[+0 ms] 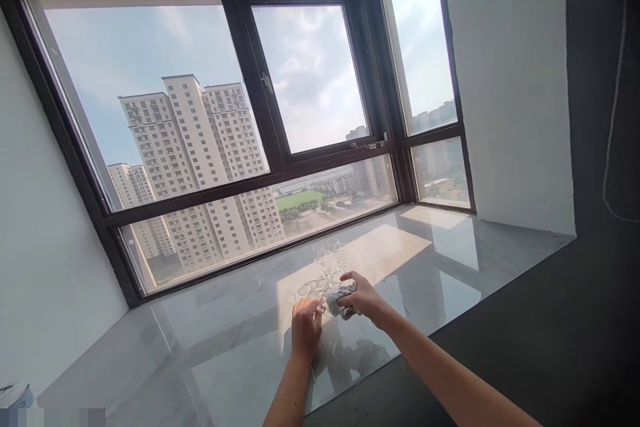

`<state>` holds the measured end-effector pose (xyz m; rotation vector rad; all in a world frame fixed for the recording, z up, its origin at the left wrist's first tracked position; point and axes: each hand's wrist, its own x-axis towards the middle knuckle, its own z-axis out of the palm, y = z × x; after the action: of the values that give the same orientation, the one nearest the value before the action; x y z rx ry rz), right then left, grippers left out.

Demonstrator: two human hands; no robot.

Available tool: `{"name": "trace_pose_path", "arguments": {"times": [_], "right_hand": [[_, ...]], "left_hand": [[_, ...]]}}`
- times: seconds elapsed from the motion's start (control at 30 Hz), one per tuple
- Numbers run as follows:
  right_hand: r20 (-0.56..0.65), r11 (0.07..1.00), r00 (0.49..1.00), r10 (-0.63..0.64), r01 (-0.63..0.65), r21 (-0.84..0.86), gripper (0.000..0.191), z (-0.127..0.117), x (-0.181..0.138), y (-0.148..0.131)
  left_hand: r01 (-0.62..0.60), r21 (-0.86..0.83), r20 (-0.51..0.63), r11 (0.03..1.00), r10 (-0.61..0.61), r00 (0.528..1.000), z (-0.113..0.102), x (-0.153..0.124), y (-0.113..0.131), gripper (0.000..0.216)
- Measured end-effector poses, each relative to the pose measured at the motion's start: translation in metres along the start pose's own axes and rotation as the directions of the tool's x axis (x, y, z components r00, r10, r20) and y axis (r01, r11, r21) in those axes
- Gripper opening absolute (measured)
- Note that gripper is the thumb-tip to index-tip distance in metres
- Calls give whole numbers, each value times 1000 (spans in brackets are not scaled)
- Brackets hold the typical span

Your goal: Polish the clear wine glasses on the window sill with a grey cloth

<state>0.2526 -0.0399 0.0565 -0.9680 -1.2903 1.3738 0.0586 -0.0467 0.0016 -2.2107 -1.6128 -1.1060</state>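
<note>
My left hand [306,327] is closed, its fingertips on a small clear glass [323,307] just above the sill. Much of that glass is hidden by my fingers and by a crumpled grey cloth [338,302]. My right hand [363,295] grips the cloth and presses it against the glass from the right. Right behind my hands, several clear stemmed glasses [330,257] stand close together on the sill. More clear glassware [309,287] shows low beside them, but its outline is hard to make out against the glare.
The glossy grey tiled sill [240,340] reflects bright window light. Dark window frames [250,177] rise behind it, with a white wall [510,93] on the right. The front edge drops into shadow. A can-like object [17,395] shows at the lower left corner.
</note>
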Motion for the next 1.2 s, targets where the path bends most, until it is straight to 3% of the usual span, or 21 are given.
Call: {"name": "trace_pose_path", "arguments": {"times": [0.13, 0.23, 0.37, 0.43, 0.5, 0.6, 0.7, 0.93, 1.1, 1.2], "right_hand": [[-70, 985, 997, -40, 51, 163, 61, 7, -6, 6], [-171, 963, 964, -202, 227, 142, 60, 8, -12, 3], [-285, 860, 814, -505, 447, -247, 56, -11, -19, 3], [-284, 767, 741, -608, 458, -449, 55, -31, -17, 12], [-289, 710, 710, -642, 408, -575, 54, -54, -10, 27], [-297, 659, 726, -621, 278, -698, 52, -85, 5, 52], [-323, 640, 760, -564, 155, -753, 53, -100, 18, 68], [-366, 675, 818, -443, 36, -737, 63, -98, 25, 69], [-376, 696, 828, -415, 23, -717, 60, -98, 21, 64], [-372, 694, 830, -416, 25, -719, 58, -97, 20, 62]], "left_hand": [[79, -47, 68, 996, -76, 995, 4, 2, -5, 22], [162, -137, 98, 977, -149, 984, 7, 3, -10, 21], [293, -310, 150, 904, -258, 954, 11, 4, -18, 26], [317, -359, 159, 878, -277, 948, 12, 4, -20, 25], [319, -369, 158, 873, -279, 947, 13, 5, -22, 24], [336, -356, 178, 872, -289, 941, 15, 6, -24, 26], [339, -360, 179, 869, -292, 939, 19, 7, -26, 24], [308, -211, 222, 928, -261, 939, 22, 8, -24, 21], [131, -42, 321, 991, -110, 941, 22, 17, -11, 26], [157, 71, 352, 985, -172, 920, 29, 31, -4, 32]]}}
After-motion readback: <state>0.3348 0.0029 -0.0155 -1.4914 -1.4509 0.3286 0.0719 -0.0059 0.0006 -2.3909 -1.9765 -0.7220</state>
